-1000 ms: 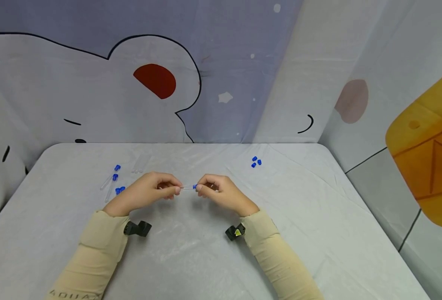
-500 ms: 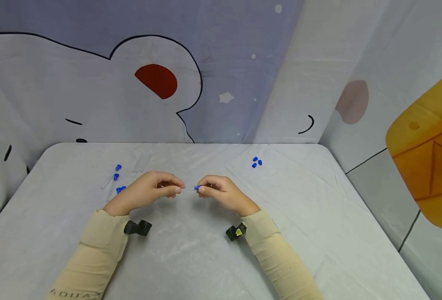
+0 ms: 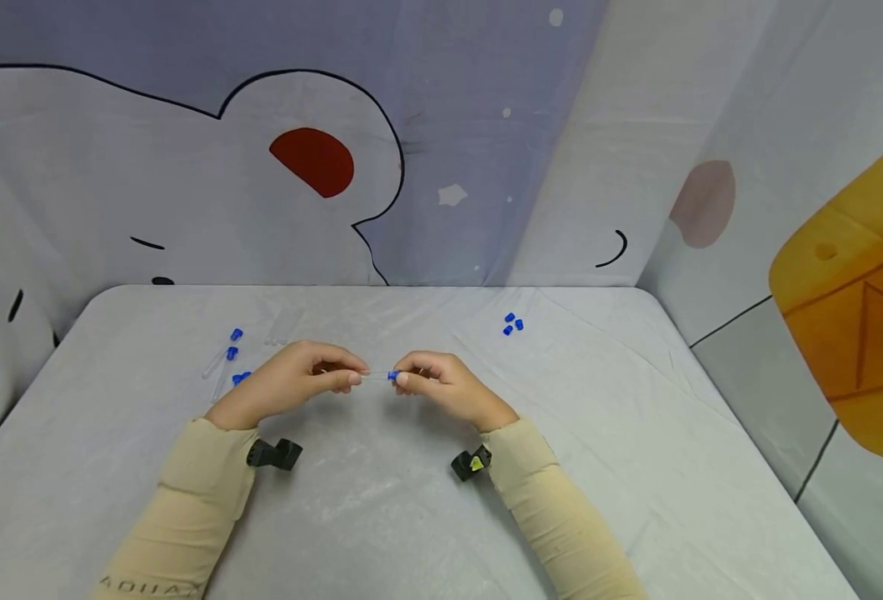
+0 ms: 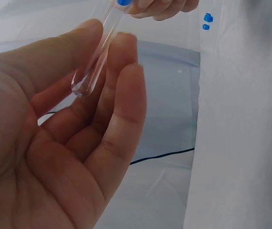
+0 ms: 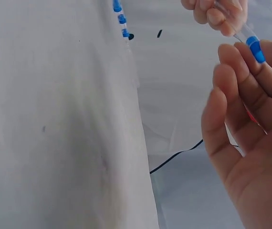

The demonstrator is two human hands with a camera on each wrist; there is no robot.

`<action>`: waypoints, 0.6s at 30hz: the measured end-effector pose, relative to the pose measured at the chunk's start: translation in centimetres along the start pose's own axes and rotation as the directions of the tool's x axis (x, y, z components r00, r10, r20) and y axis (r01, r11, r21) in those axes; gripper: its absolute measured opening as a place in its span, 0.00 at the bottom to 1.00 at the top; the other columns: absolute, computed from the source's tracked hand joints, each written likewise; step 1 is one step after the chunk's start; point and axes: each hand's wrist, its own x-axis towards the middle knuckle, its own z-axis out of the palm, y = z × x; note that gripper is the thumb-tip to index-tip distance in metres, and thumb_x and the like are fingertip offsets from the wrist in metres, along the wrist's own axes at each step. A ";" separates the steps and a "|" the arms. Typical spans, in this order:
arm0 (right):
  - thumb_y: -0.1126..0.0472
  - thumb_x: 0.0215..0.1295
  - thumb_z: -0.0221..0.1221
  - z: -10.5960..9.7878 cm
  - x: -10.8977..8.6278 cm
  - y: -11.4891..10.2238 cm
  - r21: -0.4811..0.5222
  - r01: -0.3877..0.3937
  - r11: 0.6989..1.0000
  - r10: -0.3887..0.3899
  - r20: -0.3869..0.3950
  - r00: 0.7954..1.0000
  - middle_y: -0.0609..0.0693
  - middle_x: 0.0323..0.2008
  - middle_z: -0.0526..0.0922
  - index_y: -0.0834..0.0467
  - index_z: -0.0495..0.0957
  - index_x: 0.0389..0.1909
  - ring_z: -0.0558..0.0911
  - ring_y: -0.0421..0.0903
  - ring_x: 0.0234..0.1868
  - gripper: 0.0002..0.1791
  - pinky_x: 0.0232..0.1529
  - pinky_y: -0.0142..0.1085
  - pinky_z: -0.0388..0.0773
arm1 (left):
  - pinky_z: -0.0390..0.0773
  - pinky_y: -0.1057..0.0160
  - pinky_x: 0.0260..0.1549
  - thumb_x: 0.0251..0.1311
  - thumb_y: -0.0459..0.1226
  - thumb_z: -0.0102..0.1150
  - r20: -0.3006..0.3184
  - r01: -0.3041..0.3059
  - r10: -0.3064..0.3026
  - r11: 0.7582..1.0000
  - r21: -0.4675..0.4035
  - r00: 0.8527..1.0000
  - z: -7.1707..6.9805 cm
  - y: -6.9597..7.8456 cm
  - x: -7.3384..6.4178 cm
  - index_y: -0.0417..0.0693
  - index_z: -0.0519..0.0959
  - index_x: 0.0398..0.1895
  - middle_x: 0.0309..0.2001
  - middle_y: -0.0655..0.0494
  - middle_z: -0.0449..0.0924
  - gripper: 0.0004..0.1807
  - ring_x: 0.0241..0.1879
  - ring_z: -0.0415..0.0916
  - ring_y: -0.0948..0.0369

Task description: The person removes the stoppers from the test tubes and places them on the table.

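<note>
Between the two hands a clear test tube (image 4: 95, 62) lies roughly level above the table in the head view. My left hand (image 3: 312, 375) pinches its rounded end between thumb and fingers. At the other end sits a blue cap (image 5: 255, 49), in line with the tube's mouth, and my right hand (image 3: 441, 385) pinches it with thumb and forefinger. The right hand's other fingers are loosely bent beside the cap in the right wrist view. Part of the tube is hidden behind the left fingertips.
Left of the hands lie several clear tubes with blue caps (image 3: 232, 353) on the white table (image 3: 381, 517). Uncapped clear tubes (image 3: 282, 327) lie behind the left hand. Three loose blue caps (image 3: 508, 330) are at the back right. A printed cloth wall (image 3: 471, 150) stands behind the table.
Both hands stay nearly in place. Since a second ago the right hand has shifted very slightly, with the cap held at the tube's end; the tube keeps its level position.
</note>
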 end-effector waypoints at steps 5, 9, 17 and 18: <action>0.64 0.73 0.60 0.1 0.0 -0.1 -0.121 0.063 0.991 -0.071 -0.059 0.996 0.47 0.31 0.84 0.62 0.84 0.39 0.81 0.48 0.34 0.06 0.37 0.35 0.78 | 0.79 0.54 0.42 0.72 0.41 0.61 -0.035 0.031 -0.029 0.998 0.055 0.999 0.1 0.1 -0.1 0.43 0.85 0.52 0.40 0.49 0.86 0.13 0.41 0.81 0.48; 0.65 0.71 0.62 0.1 0.0 -0.1 -0.176 0.091 0.980 -0.110 -0.102 0.989 0.46 0.29 0.84 0.63 0.85 0.37 0.80 0.40 0.32 0.06 0.37 0.34 0.78 | 0.79 0.55 0.39 0.71 0.40 0.62 -0.052 0.042 -0.038 0.997 0.070 0.998 0.1 0.2 -0.1 0.42 0.86 0.50 0.38 0.49 0.86 0.13 0.40 0.82 0.47; 0.64 0.69 0.64 0.1 0.1 -0.1 -0.261 0.133 0.956 -0.180 -0.168 0.969 0.48 0.29 0.85 0.62 0.87 0.36 0.80 0.40 0.30 0.05 0.34 0.32 0.78 | 0.79 0.57 0.36 0.70 0.41 0.63 -0.057 0.036 -0.032 0.996 0.084 0.998 0.2 0.6 -0.1 0.43 0.86 0.49 0.39 0.49 0.86 0.12 0.37 0.82 0.49; 0.64 0.68 0.64 0.1 0.1 -0.1 -0.271 0.132 0.954 -0.184 -0.175 0.967 0.48 0.29 0.85 0.61 0.87 0.36 0.80 0.40 0.30 0.05 0.34 0.32 0.78 | 0.79 0.57 0.35 0.70 0.40 0.63 -0.056 0.034 -0.029 0.996 0.088 0.998 0.2 0.6 -0.1 0.43 0.86 0.48 0.39 0.49 0.86 0.12 0.37 0.82 0.50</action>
